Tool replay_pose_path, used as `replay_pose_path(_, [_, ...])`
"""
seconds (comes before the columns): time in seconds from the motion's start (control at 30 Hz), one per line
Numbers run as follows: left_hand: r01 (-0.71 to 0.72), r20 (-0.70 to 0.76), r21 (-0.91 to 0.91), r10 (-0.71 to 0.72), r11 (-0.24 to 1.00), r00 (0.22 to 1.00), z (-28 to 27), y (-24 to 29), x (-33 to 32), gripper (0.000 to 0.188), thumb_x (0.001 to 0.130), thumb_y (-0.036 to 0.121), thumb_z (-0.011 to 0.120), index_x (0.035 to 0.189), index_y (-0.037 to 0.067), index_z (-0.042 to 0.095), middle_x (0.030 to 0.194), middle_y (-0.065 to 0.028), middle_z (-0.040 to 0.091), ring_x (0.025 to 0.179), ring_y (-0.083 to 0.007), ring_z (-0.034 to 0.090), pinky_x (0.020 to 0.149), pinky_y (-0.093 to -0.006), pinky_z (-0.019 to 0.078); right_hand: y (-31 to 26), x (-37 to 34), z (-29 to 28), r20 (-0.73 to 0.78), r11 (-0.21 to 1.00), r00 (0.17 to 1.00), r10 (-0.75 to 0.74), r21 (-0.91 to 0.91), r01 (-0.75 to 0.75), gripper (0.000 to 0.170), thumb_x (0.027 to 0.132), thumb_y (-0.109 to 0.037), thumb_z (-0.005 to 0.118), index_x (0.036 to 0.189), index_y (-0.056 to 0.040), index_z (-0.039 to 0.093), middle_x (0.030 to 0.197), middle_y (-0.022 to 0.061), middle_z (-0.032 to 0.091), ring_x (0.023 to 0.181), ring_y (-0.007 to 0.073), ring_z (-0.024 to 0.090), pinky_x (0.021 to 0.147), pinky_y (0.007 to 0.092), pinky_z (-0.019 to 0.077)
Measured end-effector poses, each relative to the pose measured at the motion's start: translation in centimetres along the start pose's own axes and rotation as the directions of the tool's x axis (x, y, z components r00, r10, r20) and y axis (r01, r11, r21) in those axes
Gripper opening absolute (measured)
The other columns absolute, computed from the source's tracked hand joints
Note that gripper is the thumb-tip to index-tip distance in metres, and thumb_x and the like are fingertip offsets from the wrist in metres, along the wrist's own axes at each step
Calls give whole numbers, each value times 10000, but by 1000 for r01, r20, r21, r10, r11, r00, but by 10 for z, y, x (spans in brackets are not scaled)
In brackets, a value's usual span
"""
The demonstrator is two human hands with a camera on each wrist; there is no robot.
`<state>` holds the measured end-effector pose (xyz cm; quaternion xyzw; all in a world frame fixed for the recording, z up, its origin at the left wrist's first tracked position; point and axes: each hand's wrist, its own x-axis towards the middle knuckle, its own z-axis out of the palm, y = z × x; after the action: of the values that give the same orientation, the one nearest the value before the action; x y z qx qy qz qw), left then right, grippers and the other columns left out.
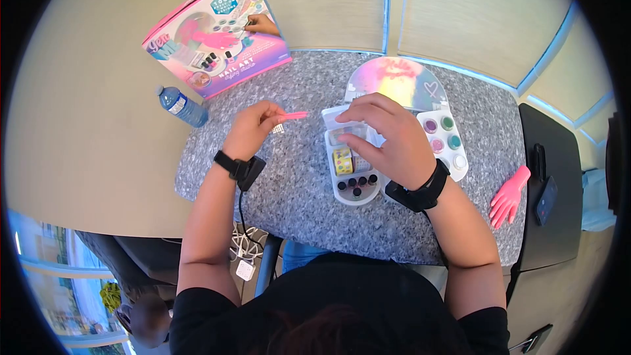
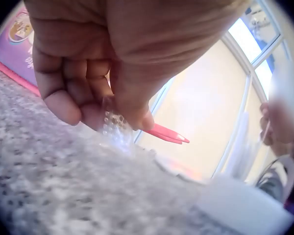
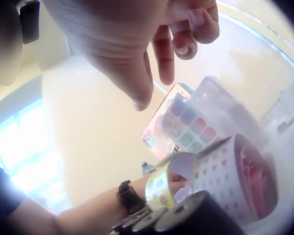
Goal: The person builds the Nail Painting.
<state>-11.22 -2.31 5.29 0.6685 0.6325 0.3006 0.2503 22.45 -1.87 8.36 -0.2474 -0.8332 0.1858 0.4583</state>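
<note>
My left hand [image 1: 250, 128] pinches pink tweezers [image 1: 296, 115] between thumb and finger, their tips pointing right. The same hand also holds a small clear sheet dotted with gems [image 2: 116, 129]. Over a white compartment tray [image 1: 334, 181] hovers my right hand [image 1: 394, 141], fingers spread and loosely bent, with nothing between them in the right wrist view. The tray's clear lid [image 1: 334, 116] stands raised beside those fingertips. Inside the tray are a yellow patterned roll [image 1: 342, 162], a white patterned roll [image 3: 218, 174], a sheet of nail stickers [image 3: 191, 125] and several black-capped bottles [image 1: 357, 183].
A nail art box [image 1: 217, 33] and a water bottle [image 1: 184, 106] stand at the back left. Behind the tray is a shiny rainbow panel [image 1: 397, 85]. A white palette [image 1: 446, 152] with glitter pots is at right, and a pink model hand [image 1: 509, 198] lies near the table's right edge.
</note>
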Motion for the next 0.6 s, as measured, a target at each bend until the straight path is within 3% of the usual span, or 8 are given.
replay_pose_path(0.07, [-7, 22, -53, 8, 999, 1000, -7, 30, -9, 98, 1089, 102, 754, 1160, 34, 758, 926, 22, 736, 848, -78, 651, 789, -275, 522, -5, 2, 2, -33, 1000, 999, -19, 9, 19, 299, 930, -180, 899, 1208, -122, 803, 1132, 103, 758, 1044, 326, 751, 876, 429, 615])
replay_pose_path(0.13, [-30, 55, -328, 51, 944, 997, -5, 74, -26, 127, 1100, 101, 742, 1201, 24, 742, 983, 24, 735, 902, -75, 651, 830, -266, 523, -13, 4, 2, -64, 999, 997, -39, 19, 40, 318, 925, -183, 910, 1218, -117, 805, 1112, 107, 767, 1018, 322, 751, 848, 420, 612])
replay_pose_path(0.2, [-45, 85, -420, 89, 906, 992, 3, 101, -38, 147, 1106, 108, 740, 1222, 20, 738, 1022, 15, 740, 941, -78, 654, 851, -268, 525, -22, 3, -1, 29, 952, 981, 193, 238, -195, 347, 918, -177, 933, 1232, -102, 806, 1047, 73, 764, 921, 228, 732, 750, 346, 570])
replay_pose_path(0.3, [-48, 124, -615, 157, 787, 980, 30, 120, -45, 179, 1117, 131, 738, 1250, 12, 734, 1080, 0, 746, 1005, -77, 651, 893, -271, 526, -26, -1, -3, 29, 912, 962, 271, 312, -266, 321, 929, -164, 943, 1213, -106, 806, 993, 23, 742, 832, 112, 671, 686, 266, 496])
replay_pose_path(0.4, [-31, 167, -697, 205, 716, 964, 40, 123, -39, 247, 1127, 169, 737, 1322, 18, 712, 1130, -12, 733, 1003, -89, 644, 941, -298, 534, -16, -2, -7, -62, 895, 980, 190, 422, -147, 277, 981, -128, 899, 1231, -88, 786, 960, -27, 708, 806, 41, 627, 676, 219, 464])
replay_pose_path(0.5, [87, 251, -865, 275, 494, 928, 46, 120, -32, 319, 1141, 139, 700, 1435, 25, 656, 1146, 5, 696, 1043, -93, 654, 962, -305, 546, -12, -4, -7, -94, 719, 935, 341, 667, -196, 246, 1030, -100, 837, 1260, -61, 759, 1025, -28, 761, 809, 36, 649, 672, 203, 464])
replay_pose_path(0.57, [181, 230, -948, 175, 261, 957, 53, 129, -31, 417, 1137, 125, 694, 1524, 55, 557, 1163, 3, 648, 1019, -104, 641, 951, -321, 550, -14, -2, -16, -82, 735, 944, 320, 650, -192, 249, 1040, -88, 816, 1277, -47, 748, 1078, -13, 788, 829, 33, 669, 677, 199, 473])
replay_pose_path(0.6, [179, 229, -949, 177, 261, 957, 54, 129, -30, 417, 1137, 125, 694, 1524, 55, 557, 1163, 3, 648, 1019, -104, 641, 951, -321, 550, -15, -1, -23, -70, 749, 951, 301, 635, -191, 254, 1051, -77, 794, 1294, -32, 737, 1132, 2, 814, 848, 31, 689, 682, 196, 482])
